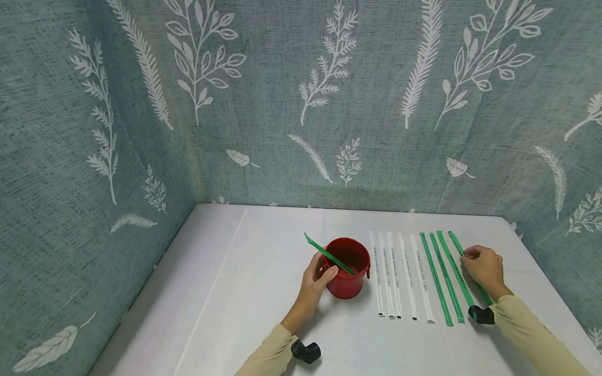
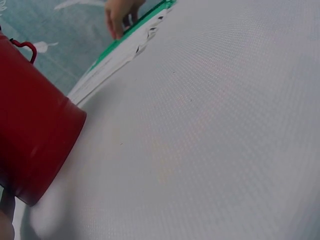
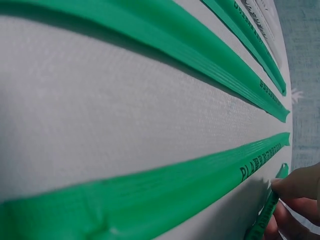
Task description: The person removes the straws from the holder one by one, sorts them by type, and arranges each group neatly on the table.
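Note:
On the white table stands a small red bucket (image 1: 347, 286), with a green-wrapped straw (image 1: 316, 244) slanting across its rim into it. My left hand (image 1: 311, 290) grips the bucket's left side, thumb at the near rim; the left wrist view shows the bucket's red wall (image 2: 35, 120) and only a bit of that hand. Over at the right, my right hand (image 1: 484, 267) pinches the rightmost green-wrapped straw (image 3: 264, 216) between thumb and fingers. Part of this straw is hidden under the hand. Three more green straws (image 1: 436, 277) lie just left of it.
Several white-wrapped straws (image 1: 390, 277) lie side by side between the bucket and the green ones. A patterned grey-green cloth (image 1: 282, 104) hangs behind the table (image 1: 235, 292) and along its sides. Black wrist devices (image 1: 307, 352) sit on both sleeves.

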`<state>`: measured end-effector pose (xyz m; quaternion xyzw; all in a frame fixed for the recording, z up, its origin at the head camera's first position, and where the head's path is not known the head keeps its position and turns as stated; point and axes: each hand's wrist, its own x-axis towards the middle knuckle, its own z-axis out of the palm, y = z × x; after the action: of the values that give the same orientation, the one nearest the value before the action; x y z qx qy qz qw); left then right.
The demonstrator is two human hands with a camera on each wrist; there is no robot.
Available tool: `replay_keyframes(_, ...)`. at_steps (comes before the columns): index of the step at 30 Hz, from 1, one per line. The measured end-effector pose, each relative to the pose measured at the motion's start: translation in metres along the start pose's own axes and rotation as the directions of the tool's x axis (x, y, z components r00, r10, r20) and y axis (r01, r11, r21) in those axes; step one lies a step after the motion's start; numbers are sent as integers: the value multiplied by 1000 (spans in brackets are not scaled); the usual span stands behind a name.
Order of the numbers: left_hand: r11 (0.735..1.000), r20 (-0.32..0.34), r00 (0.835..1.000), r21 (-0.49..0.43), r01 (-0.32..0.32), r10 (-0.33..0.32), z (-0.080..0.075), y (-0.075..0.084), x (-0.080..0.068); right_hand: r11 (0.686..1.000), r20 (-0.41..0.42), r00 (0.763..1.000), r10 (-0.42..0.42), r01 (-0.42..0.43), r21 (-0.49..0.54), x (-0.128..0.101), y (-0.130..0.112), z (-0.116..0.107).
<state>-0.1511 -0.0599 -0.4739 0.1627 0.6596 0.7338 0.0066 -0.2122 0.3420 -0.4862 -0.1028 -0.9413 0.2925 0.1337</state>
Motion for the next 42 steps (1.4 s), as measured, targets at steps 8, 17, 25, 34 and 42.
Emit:
replay_keyframes(8, 1000, 5, 1000, 0, 9, -9, 0, 2, -1, 1000, 8, 1000, -8, 8, -9, -2, -1, 0)
replay_keyframes(17, 1000, -12, 1000, 1, 2, -2, 1, 0, 0, 999, 1, 999, 39, -39, -3, -4, -11, -5)
replay_keyframes(25, 1000, -8, 1000, 1, 8, -8, 0, 0, 0, 992, -86, 990, -114, 119, 50, 7, -7, 3)
replay_keyframes(34, 1000, -10, 1000, -2, 26, -26, 0, 2, -3, 971, -112, 971, -212, 222, 92, 31, 14, 35)
replay_keyframes(42, 1000, -5, 1000, -16, 18, -18, -1, 0, -1, 951, -36, 965, -259, 261, 168, -15, -94, -23)
